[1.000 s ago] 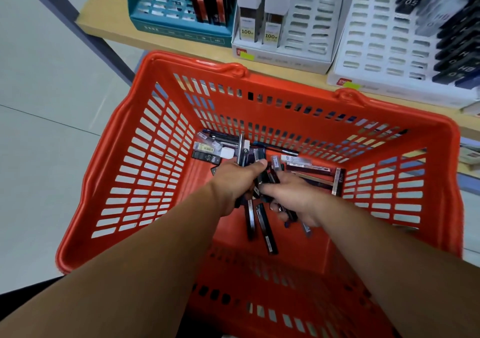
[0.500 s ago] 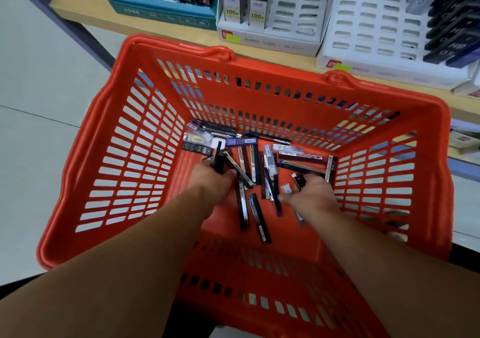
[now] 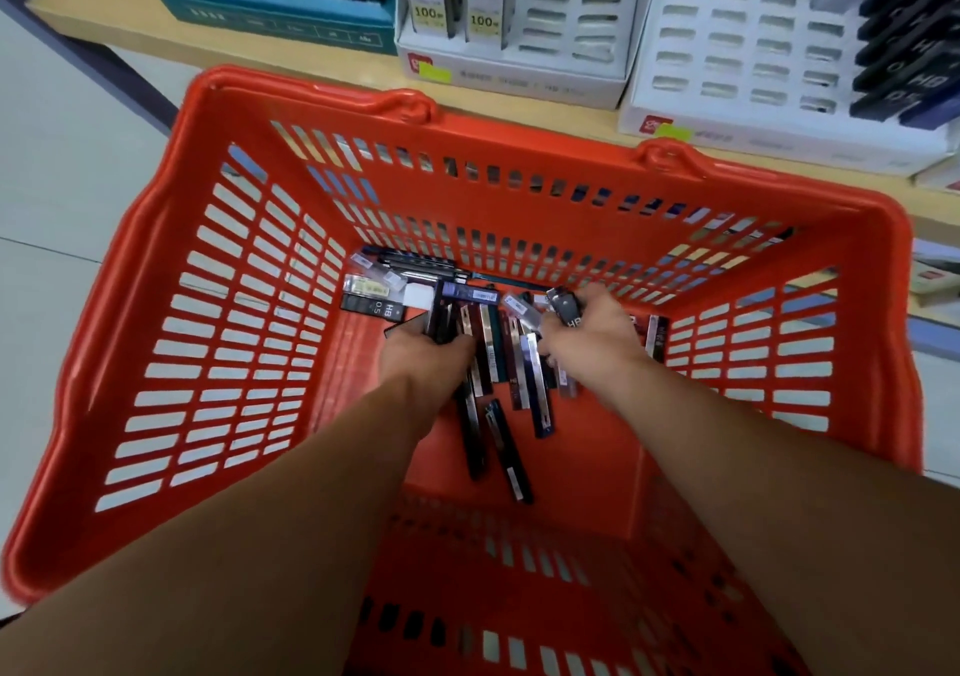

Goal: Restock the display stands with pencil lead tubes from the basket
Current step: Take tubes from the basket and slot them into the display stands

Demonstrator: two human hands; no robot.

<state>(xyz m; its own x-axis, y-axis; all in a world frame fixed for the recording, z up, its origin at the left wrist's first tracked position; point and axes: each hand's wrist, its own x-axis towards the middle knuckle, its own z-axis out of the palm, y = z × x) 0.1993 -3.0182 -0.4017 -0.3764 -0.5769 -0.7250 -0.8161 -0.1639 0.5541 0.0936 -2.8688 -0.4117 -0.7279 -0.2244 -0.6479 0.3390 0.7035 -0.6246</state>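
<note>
Both my hands are down inside the red basket (image 3: 171, 342), among several loose pencil lead tubes (image 3: 498, 363) on its floor. My left hand (image 3: 421, 358) grips a few dark tubes that stick up past its fingers. My right hand (image 3: 592, 337) holds a dark tube marked HB at its fingertips. More tubes lie between and below the hands, and others against the far wall. The display stands sit on the wooden shelf beyond: a teal stand (image 3: 275, 4), a white stand (image 3: 566, 25) with two boxes in it, and a white stand (image 3: 737, 51) with dark tubes on its right side.
The wooden shelf edge (image 3: 104, 25) runs just beyond the basket's far rim. A lower shelf with flat packs (image 3: 935, 275) shows at the right. Pale floor tiles (image 3: 62, 155) lie to the left of the basket.
The right hand has moved up and right toward the far wall and now holds an HB tube. The left hand stays low with its tubes. The view has shifted closer to the basket.
</note>
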